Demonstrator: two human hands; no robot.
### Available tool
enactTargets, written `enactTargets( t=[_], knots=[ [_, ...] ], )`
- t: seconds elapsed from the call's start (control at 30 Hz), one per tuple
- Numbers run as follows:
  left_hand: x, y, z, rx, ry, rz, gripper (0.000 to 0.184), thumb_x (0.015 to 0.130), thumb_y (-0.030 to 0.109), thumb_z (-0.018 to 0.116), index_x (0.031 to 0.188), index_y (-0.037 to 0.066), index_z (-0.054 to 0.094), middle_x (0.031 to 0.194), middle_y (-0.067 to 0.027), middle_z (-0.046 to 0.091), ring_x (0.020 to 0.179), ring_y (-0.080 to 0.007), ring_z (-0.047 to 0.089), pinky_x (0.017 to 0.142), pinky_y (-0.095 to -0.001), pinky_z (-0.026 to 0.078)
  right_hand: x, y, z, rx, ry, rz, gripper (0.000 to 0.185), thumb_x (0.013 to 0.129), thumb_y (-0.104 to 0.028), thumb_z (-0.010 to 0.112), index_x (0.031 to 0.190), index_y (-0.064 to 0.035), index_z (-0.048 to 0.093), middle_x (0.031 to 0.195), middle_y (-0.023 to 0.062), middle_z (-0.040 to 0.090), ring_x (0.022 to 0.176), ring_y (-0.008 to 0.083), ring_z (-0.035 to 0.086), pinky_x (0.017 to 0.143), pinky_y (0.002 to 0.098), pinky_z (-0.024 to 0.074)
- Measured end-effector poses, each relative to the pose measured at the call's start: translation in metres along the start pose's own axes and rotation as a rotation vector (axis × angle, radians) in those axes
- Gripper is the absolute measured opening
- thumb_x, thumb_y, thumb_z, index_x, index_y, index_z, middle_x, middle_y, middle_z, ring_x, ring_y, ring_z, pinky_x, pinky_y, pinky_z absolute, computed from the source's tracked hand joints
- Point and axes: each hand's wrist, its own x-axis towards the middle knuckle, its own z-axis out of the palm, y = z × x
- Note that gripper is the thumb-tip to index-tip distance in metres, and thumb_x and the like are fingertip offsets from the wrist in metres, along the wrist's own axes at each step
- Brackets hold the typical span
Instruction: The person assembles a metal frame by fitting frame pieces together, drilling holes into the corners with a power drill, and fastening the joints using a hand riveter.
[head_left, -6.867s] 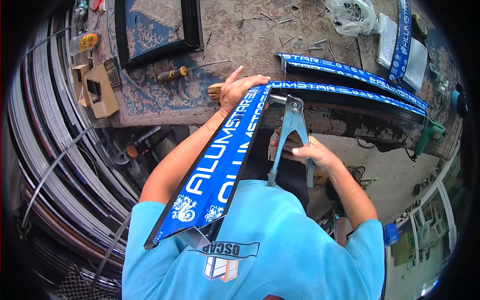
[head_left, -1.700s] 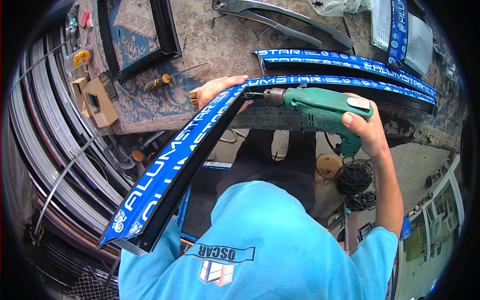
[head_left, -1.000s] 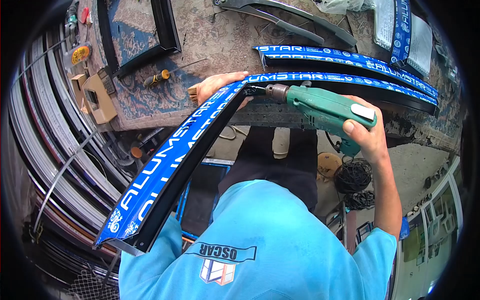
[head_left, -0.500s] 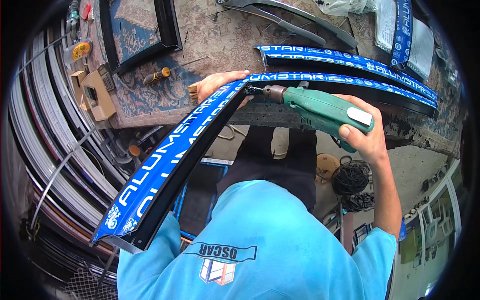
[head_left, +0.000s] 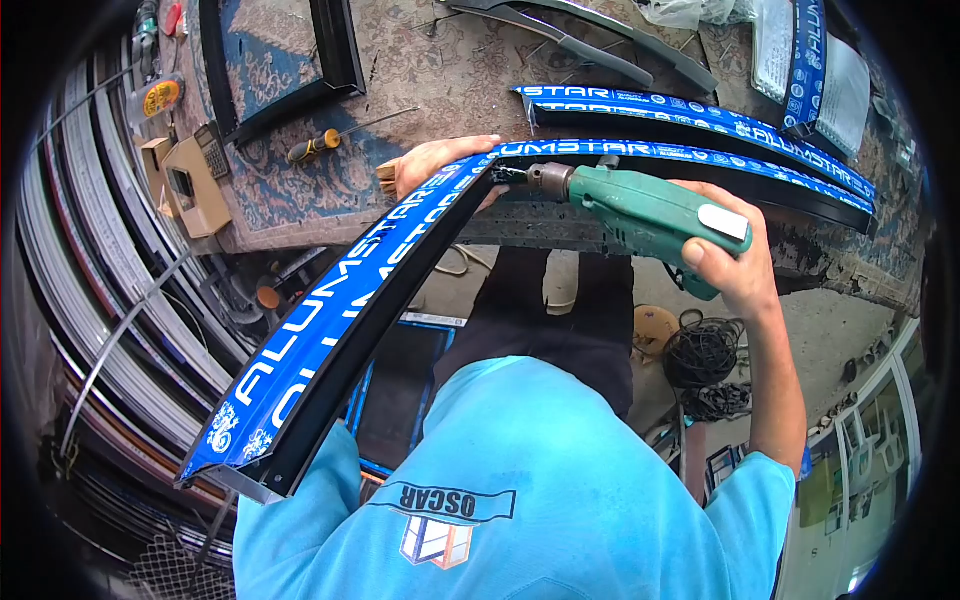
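Observation:
Two black aluminium profiles covered in blue printed film meet at a corner. The long profile slopes down toward my left shoulder, while the other profile runs right along the bench. My left hand is wrapped around the corner, its fingers partly hidden behind the metal. A green power drill is in my right hand, thumb over the rear of its body. The drill's chuck points left, with its bit at the inner side of the corner. The bit's very tip is hard to make out.
A carpet-covered bench bears a screwdriver, a black frame, long grey-handled cutters and another film-covered profile. Left stands a rack of long profiles. A cardboard box sits nearby; coiled black cable lies below.
The drill has shifted very slightly upward in view, its bit still at the corner. The long profile's near end has moved a little left. Both grips are the same.

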Motion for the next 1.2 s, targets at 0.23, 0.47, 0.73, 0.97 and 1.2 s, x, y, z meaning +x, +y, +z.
enactTargets(
  t=[0.23, 0.47, 0.73, 0.97, 1.2],
  knots=[
    [0.004, 0.005, -0.003, -0.009, 0.016, 0.004, 0.059, 0.073, 0.009, 0.093, 0.126, 0.005, 0.067, 0.120, -0.0154, 0.076, 0.106, -0.0267, 0.077, 0.090, -0.0355, 0.061, 0.011, -0.007, -0.007, -0.164, -0.053, -0.166, 0.075, 0.074, -0.045, 0.077, 0.128, 0.0072, 0.067, 0.107, 0.0136, 0.074, 0.097, 0.0189, 0.070, 0.088, 0.0329, 0.0554],
    [0.005, 0.008, -0.005, 0.004, -0.005, -0.016, 0.060, 0.071, 0.009, 0.093, 0.125, 0.006, 0.068, 0.121, -0.0158, 0.076, 0.107, -0.0273, 0.077, 0.091, -0.0354, 0.061, 0.016, -0.014, -0.009, -0.023, -0.024, 0.028, 0.072, 0.076, -0.046, 0.077, 0.124, 0.0079, 0.066, 0.097, 0.0098, 0.069, 0.085, 0.0155, 0.067, 0.075, 0.0300, 0.0555],
    [0.006, 0.011, -0.007, 0.165, -0.034, 0.002, 0.057, 0.075, 0.020, 0.093, 0.125, 0.008, 0.068, 0.120, -0.0123, 0.078, 0.111, -0.0214, 0.076, 0.104, -0.0437, 0.055, 0.017, -0.020, -0.010, -0.142, -0.045, -0.060, 0.073, 0.075, -0.045, 0.078, 0.126, 0.0064, 0.068, 0.104, 0.0136, 0.072, 0.095, 0.0222, 0.070, 0.086, 0.0350, 0.0580],
    [0.001, 0.005, -0.005, 0.156, -0.049, -0.013, 0.057, 0.076, 0.019, 0.093, 0.125, 0.007, 0.067, 0.122, -0.0088, 0.077, 0.117, -0.0205, 0.074, 0.111, -0.0468, 0.049, 0.020, -0.022, -0.011, -0.168, -0.053, -0.080, 0.072, 0.072, -0.041, 0.079, 0.126, 0.0052, 0.069, 0.109, 0.0148, 0.073, 0.101, 0.0216, 0.070, 0.092, 0.0355, 0.0565],
    [0.002, 0.007, -0.008, 0.204, -0.092, -0.011, 0.057, 0.078, 0.020, 0.092, 0.127, 0.009, 0.067, 0.126, -0.0074, 0.076, 0.126, -0.0204, 0.069, 0.119, -0.0487, 0.040, 0.024, -0.042, -0.010, -0.274, -0.137, -0.087, 0.074, 0.067, -0.035, 0.076, 0.129, 0.0046, 0.068, 0.110, 0.0148, 0.073, 0.100, 0.0231, 0.071, 0.092, 0.0360, 0.0563]
  ],
)
